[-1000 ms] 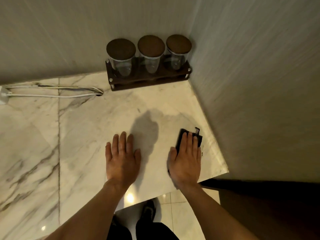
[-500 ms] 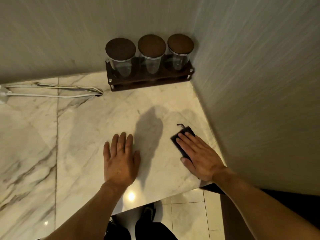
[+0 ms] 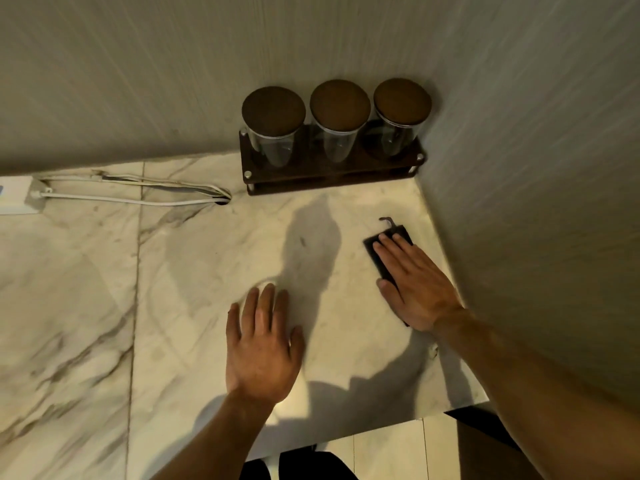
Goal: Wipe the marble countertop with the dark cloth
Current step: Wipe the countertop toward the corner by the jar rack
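Near right wall, dark cloth [image 3: 380,255] pressed flat under open right hand [image 3: 417,285]; left hand [image 3: 261,348] spread empty on marble bench [image 3: 173,306]. Corner being wiped; left expanse judged unwiped.

Marble countertop [image 3: 194,271]: white stone with grey veining, one straight seam running front to back on its left part, surface glossy. Dark cloth [image 3: 377,252]: small, flat, roughly rectangular, lying on the countertop near its right edge, in front of the countertop's back right corner. A thin loop projects from the cloth's far end.
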Available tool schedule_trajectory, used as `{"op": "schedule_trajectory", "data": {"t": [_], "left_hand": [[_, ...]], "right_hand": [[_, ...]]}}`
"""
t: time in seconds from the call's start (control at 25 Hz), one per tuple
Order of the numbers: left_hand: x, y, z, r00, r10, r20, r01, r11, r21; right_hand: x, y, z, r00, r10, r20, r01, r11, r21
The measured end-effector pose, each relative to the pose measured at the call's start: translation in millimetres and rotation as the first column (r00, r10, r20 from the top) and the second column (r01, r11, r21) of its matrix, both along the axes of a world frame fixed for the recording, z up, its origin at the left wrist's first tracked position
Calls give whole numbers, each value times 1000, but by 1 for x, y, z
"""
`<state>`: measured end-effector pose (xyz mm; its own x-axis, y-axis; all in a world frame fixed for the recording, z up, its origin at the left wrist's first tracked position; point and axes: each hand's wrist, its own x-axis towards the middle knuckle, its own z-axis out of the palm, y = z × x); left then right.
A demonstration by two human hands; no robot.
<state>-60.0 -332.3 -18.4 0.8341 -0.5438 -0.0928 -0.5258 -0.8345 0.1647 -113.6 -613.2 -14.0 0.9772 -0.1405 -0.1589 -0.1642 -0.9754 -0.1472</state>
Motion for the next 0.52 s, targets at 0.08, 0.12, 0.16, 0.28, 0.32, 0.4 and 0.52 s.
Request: {"op": "schedule_trajectory", "data": {"t": [0.08, 0.12, 0.16, 0.28, 0.32, 0.4, 0.52], "left_hand": [[-1, -1, 0, 1000, 0, -1, 0, 1000, 12], [-1, -1, -1, 1000, 0, 0, 0, 1000, 18], [0, -1, -1, 1000, 1, 0, -1, 1000, 24], [1, -1, -1, 1000, 7, 1, -7, 999, 33], [1, -1, -1, 1000, 5, 2, -5, 1000, 30], [0, -1, -1, 1000, -6, 5, 6, 1000, 22], [0, -1, 0, 1000, -9, 8, 9, 1000, 17]], "right_hand": [[13, -5, -1, 999, -34, 2, 34, 999, 19], [19, -7, -1, 999, -48, 3, 48, 998, 32], [26, -8, -2, 998, -61, 5, 61, 997, 42], [43, -12, -3, 994, -107, 18, 106, 993, 49], [49, -13, -3, 992, -126, 22, 125, 991, 47], [59, -15, -2, 984, -174, 25, 173, 984, 42], [76, -15, -3, 964, -258, 62, 255, 966, 47]]}}
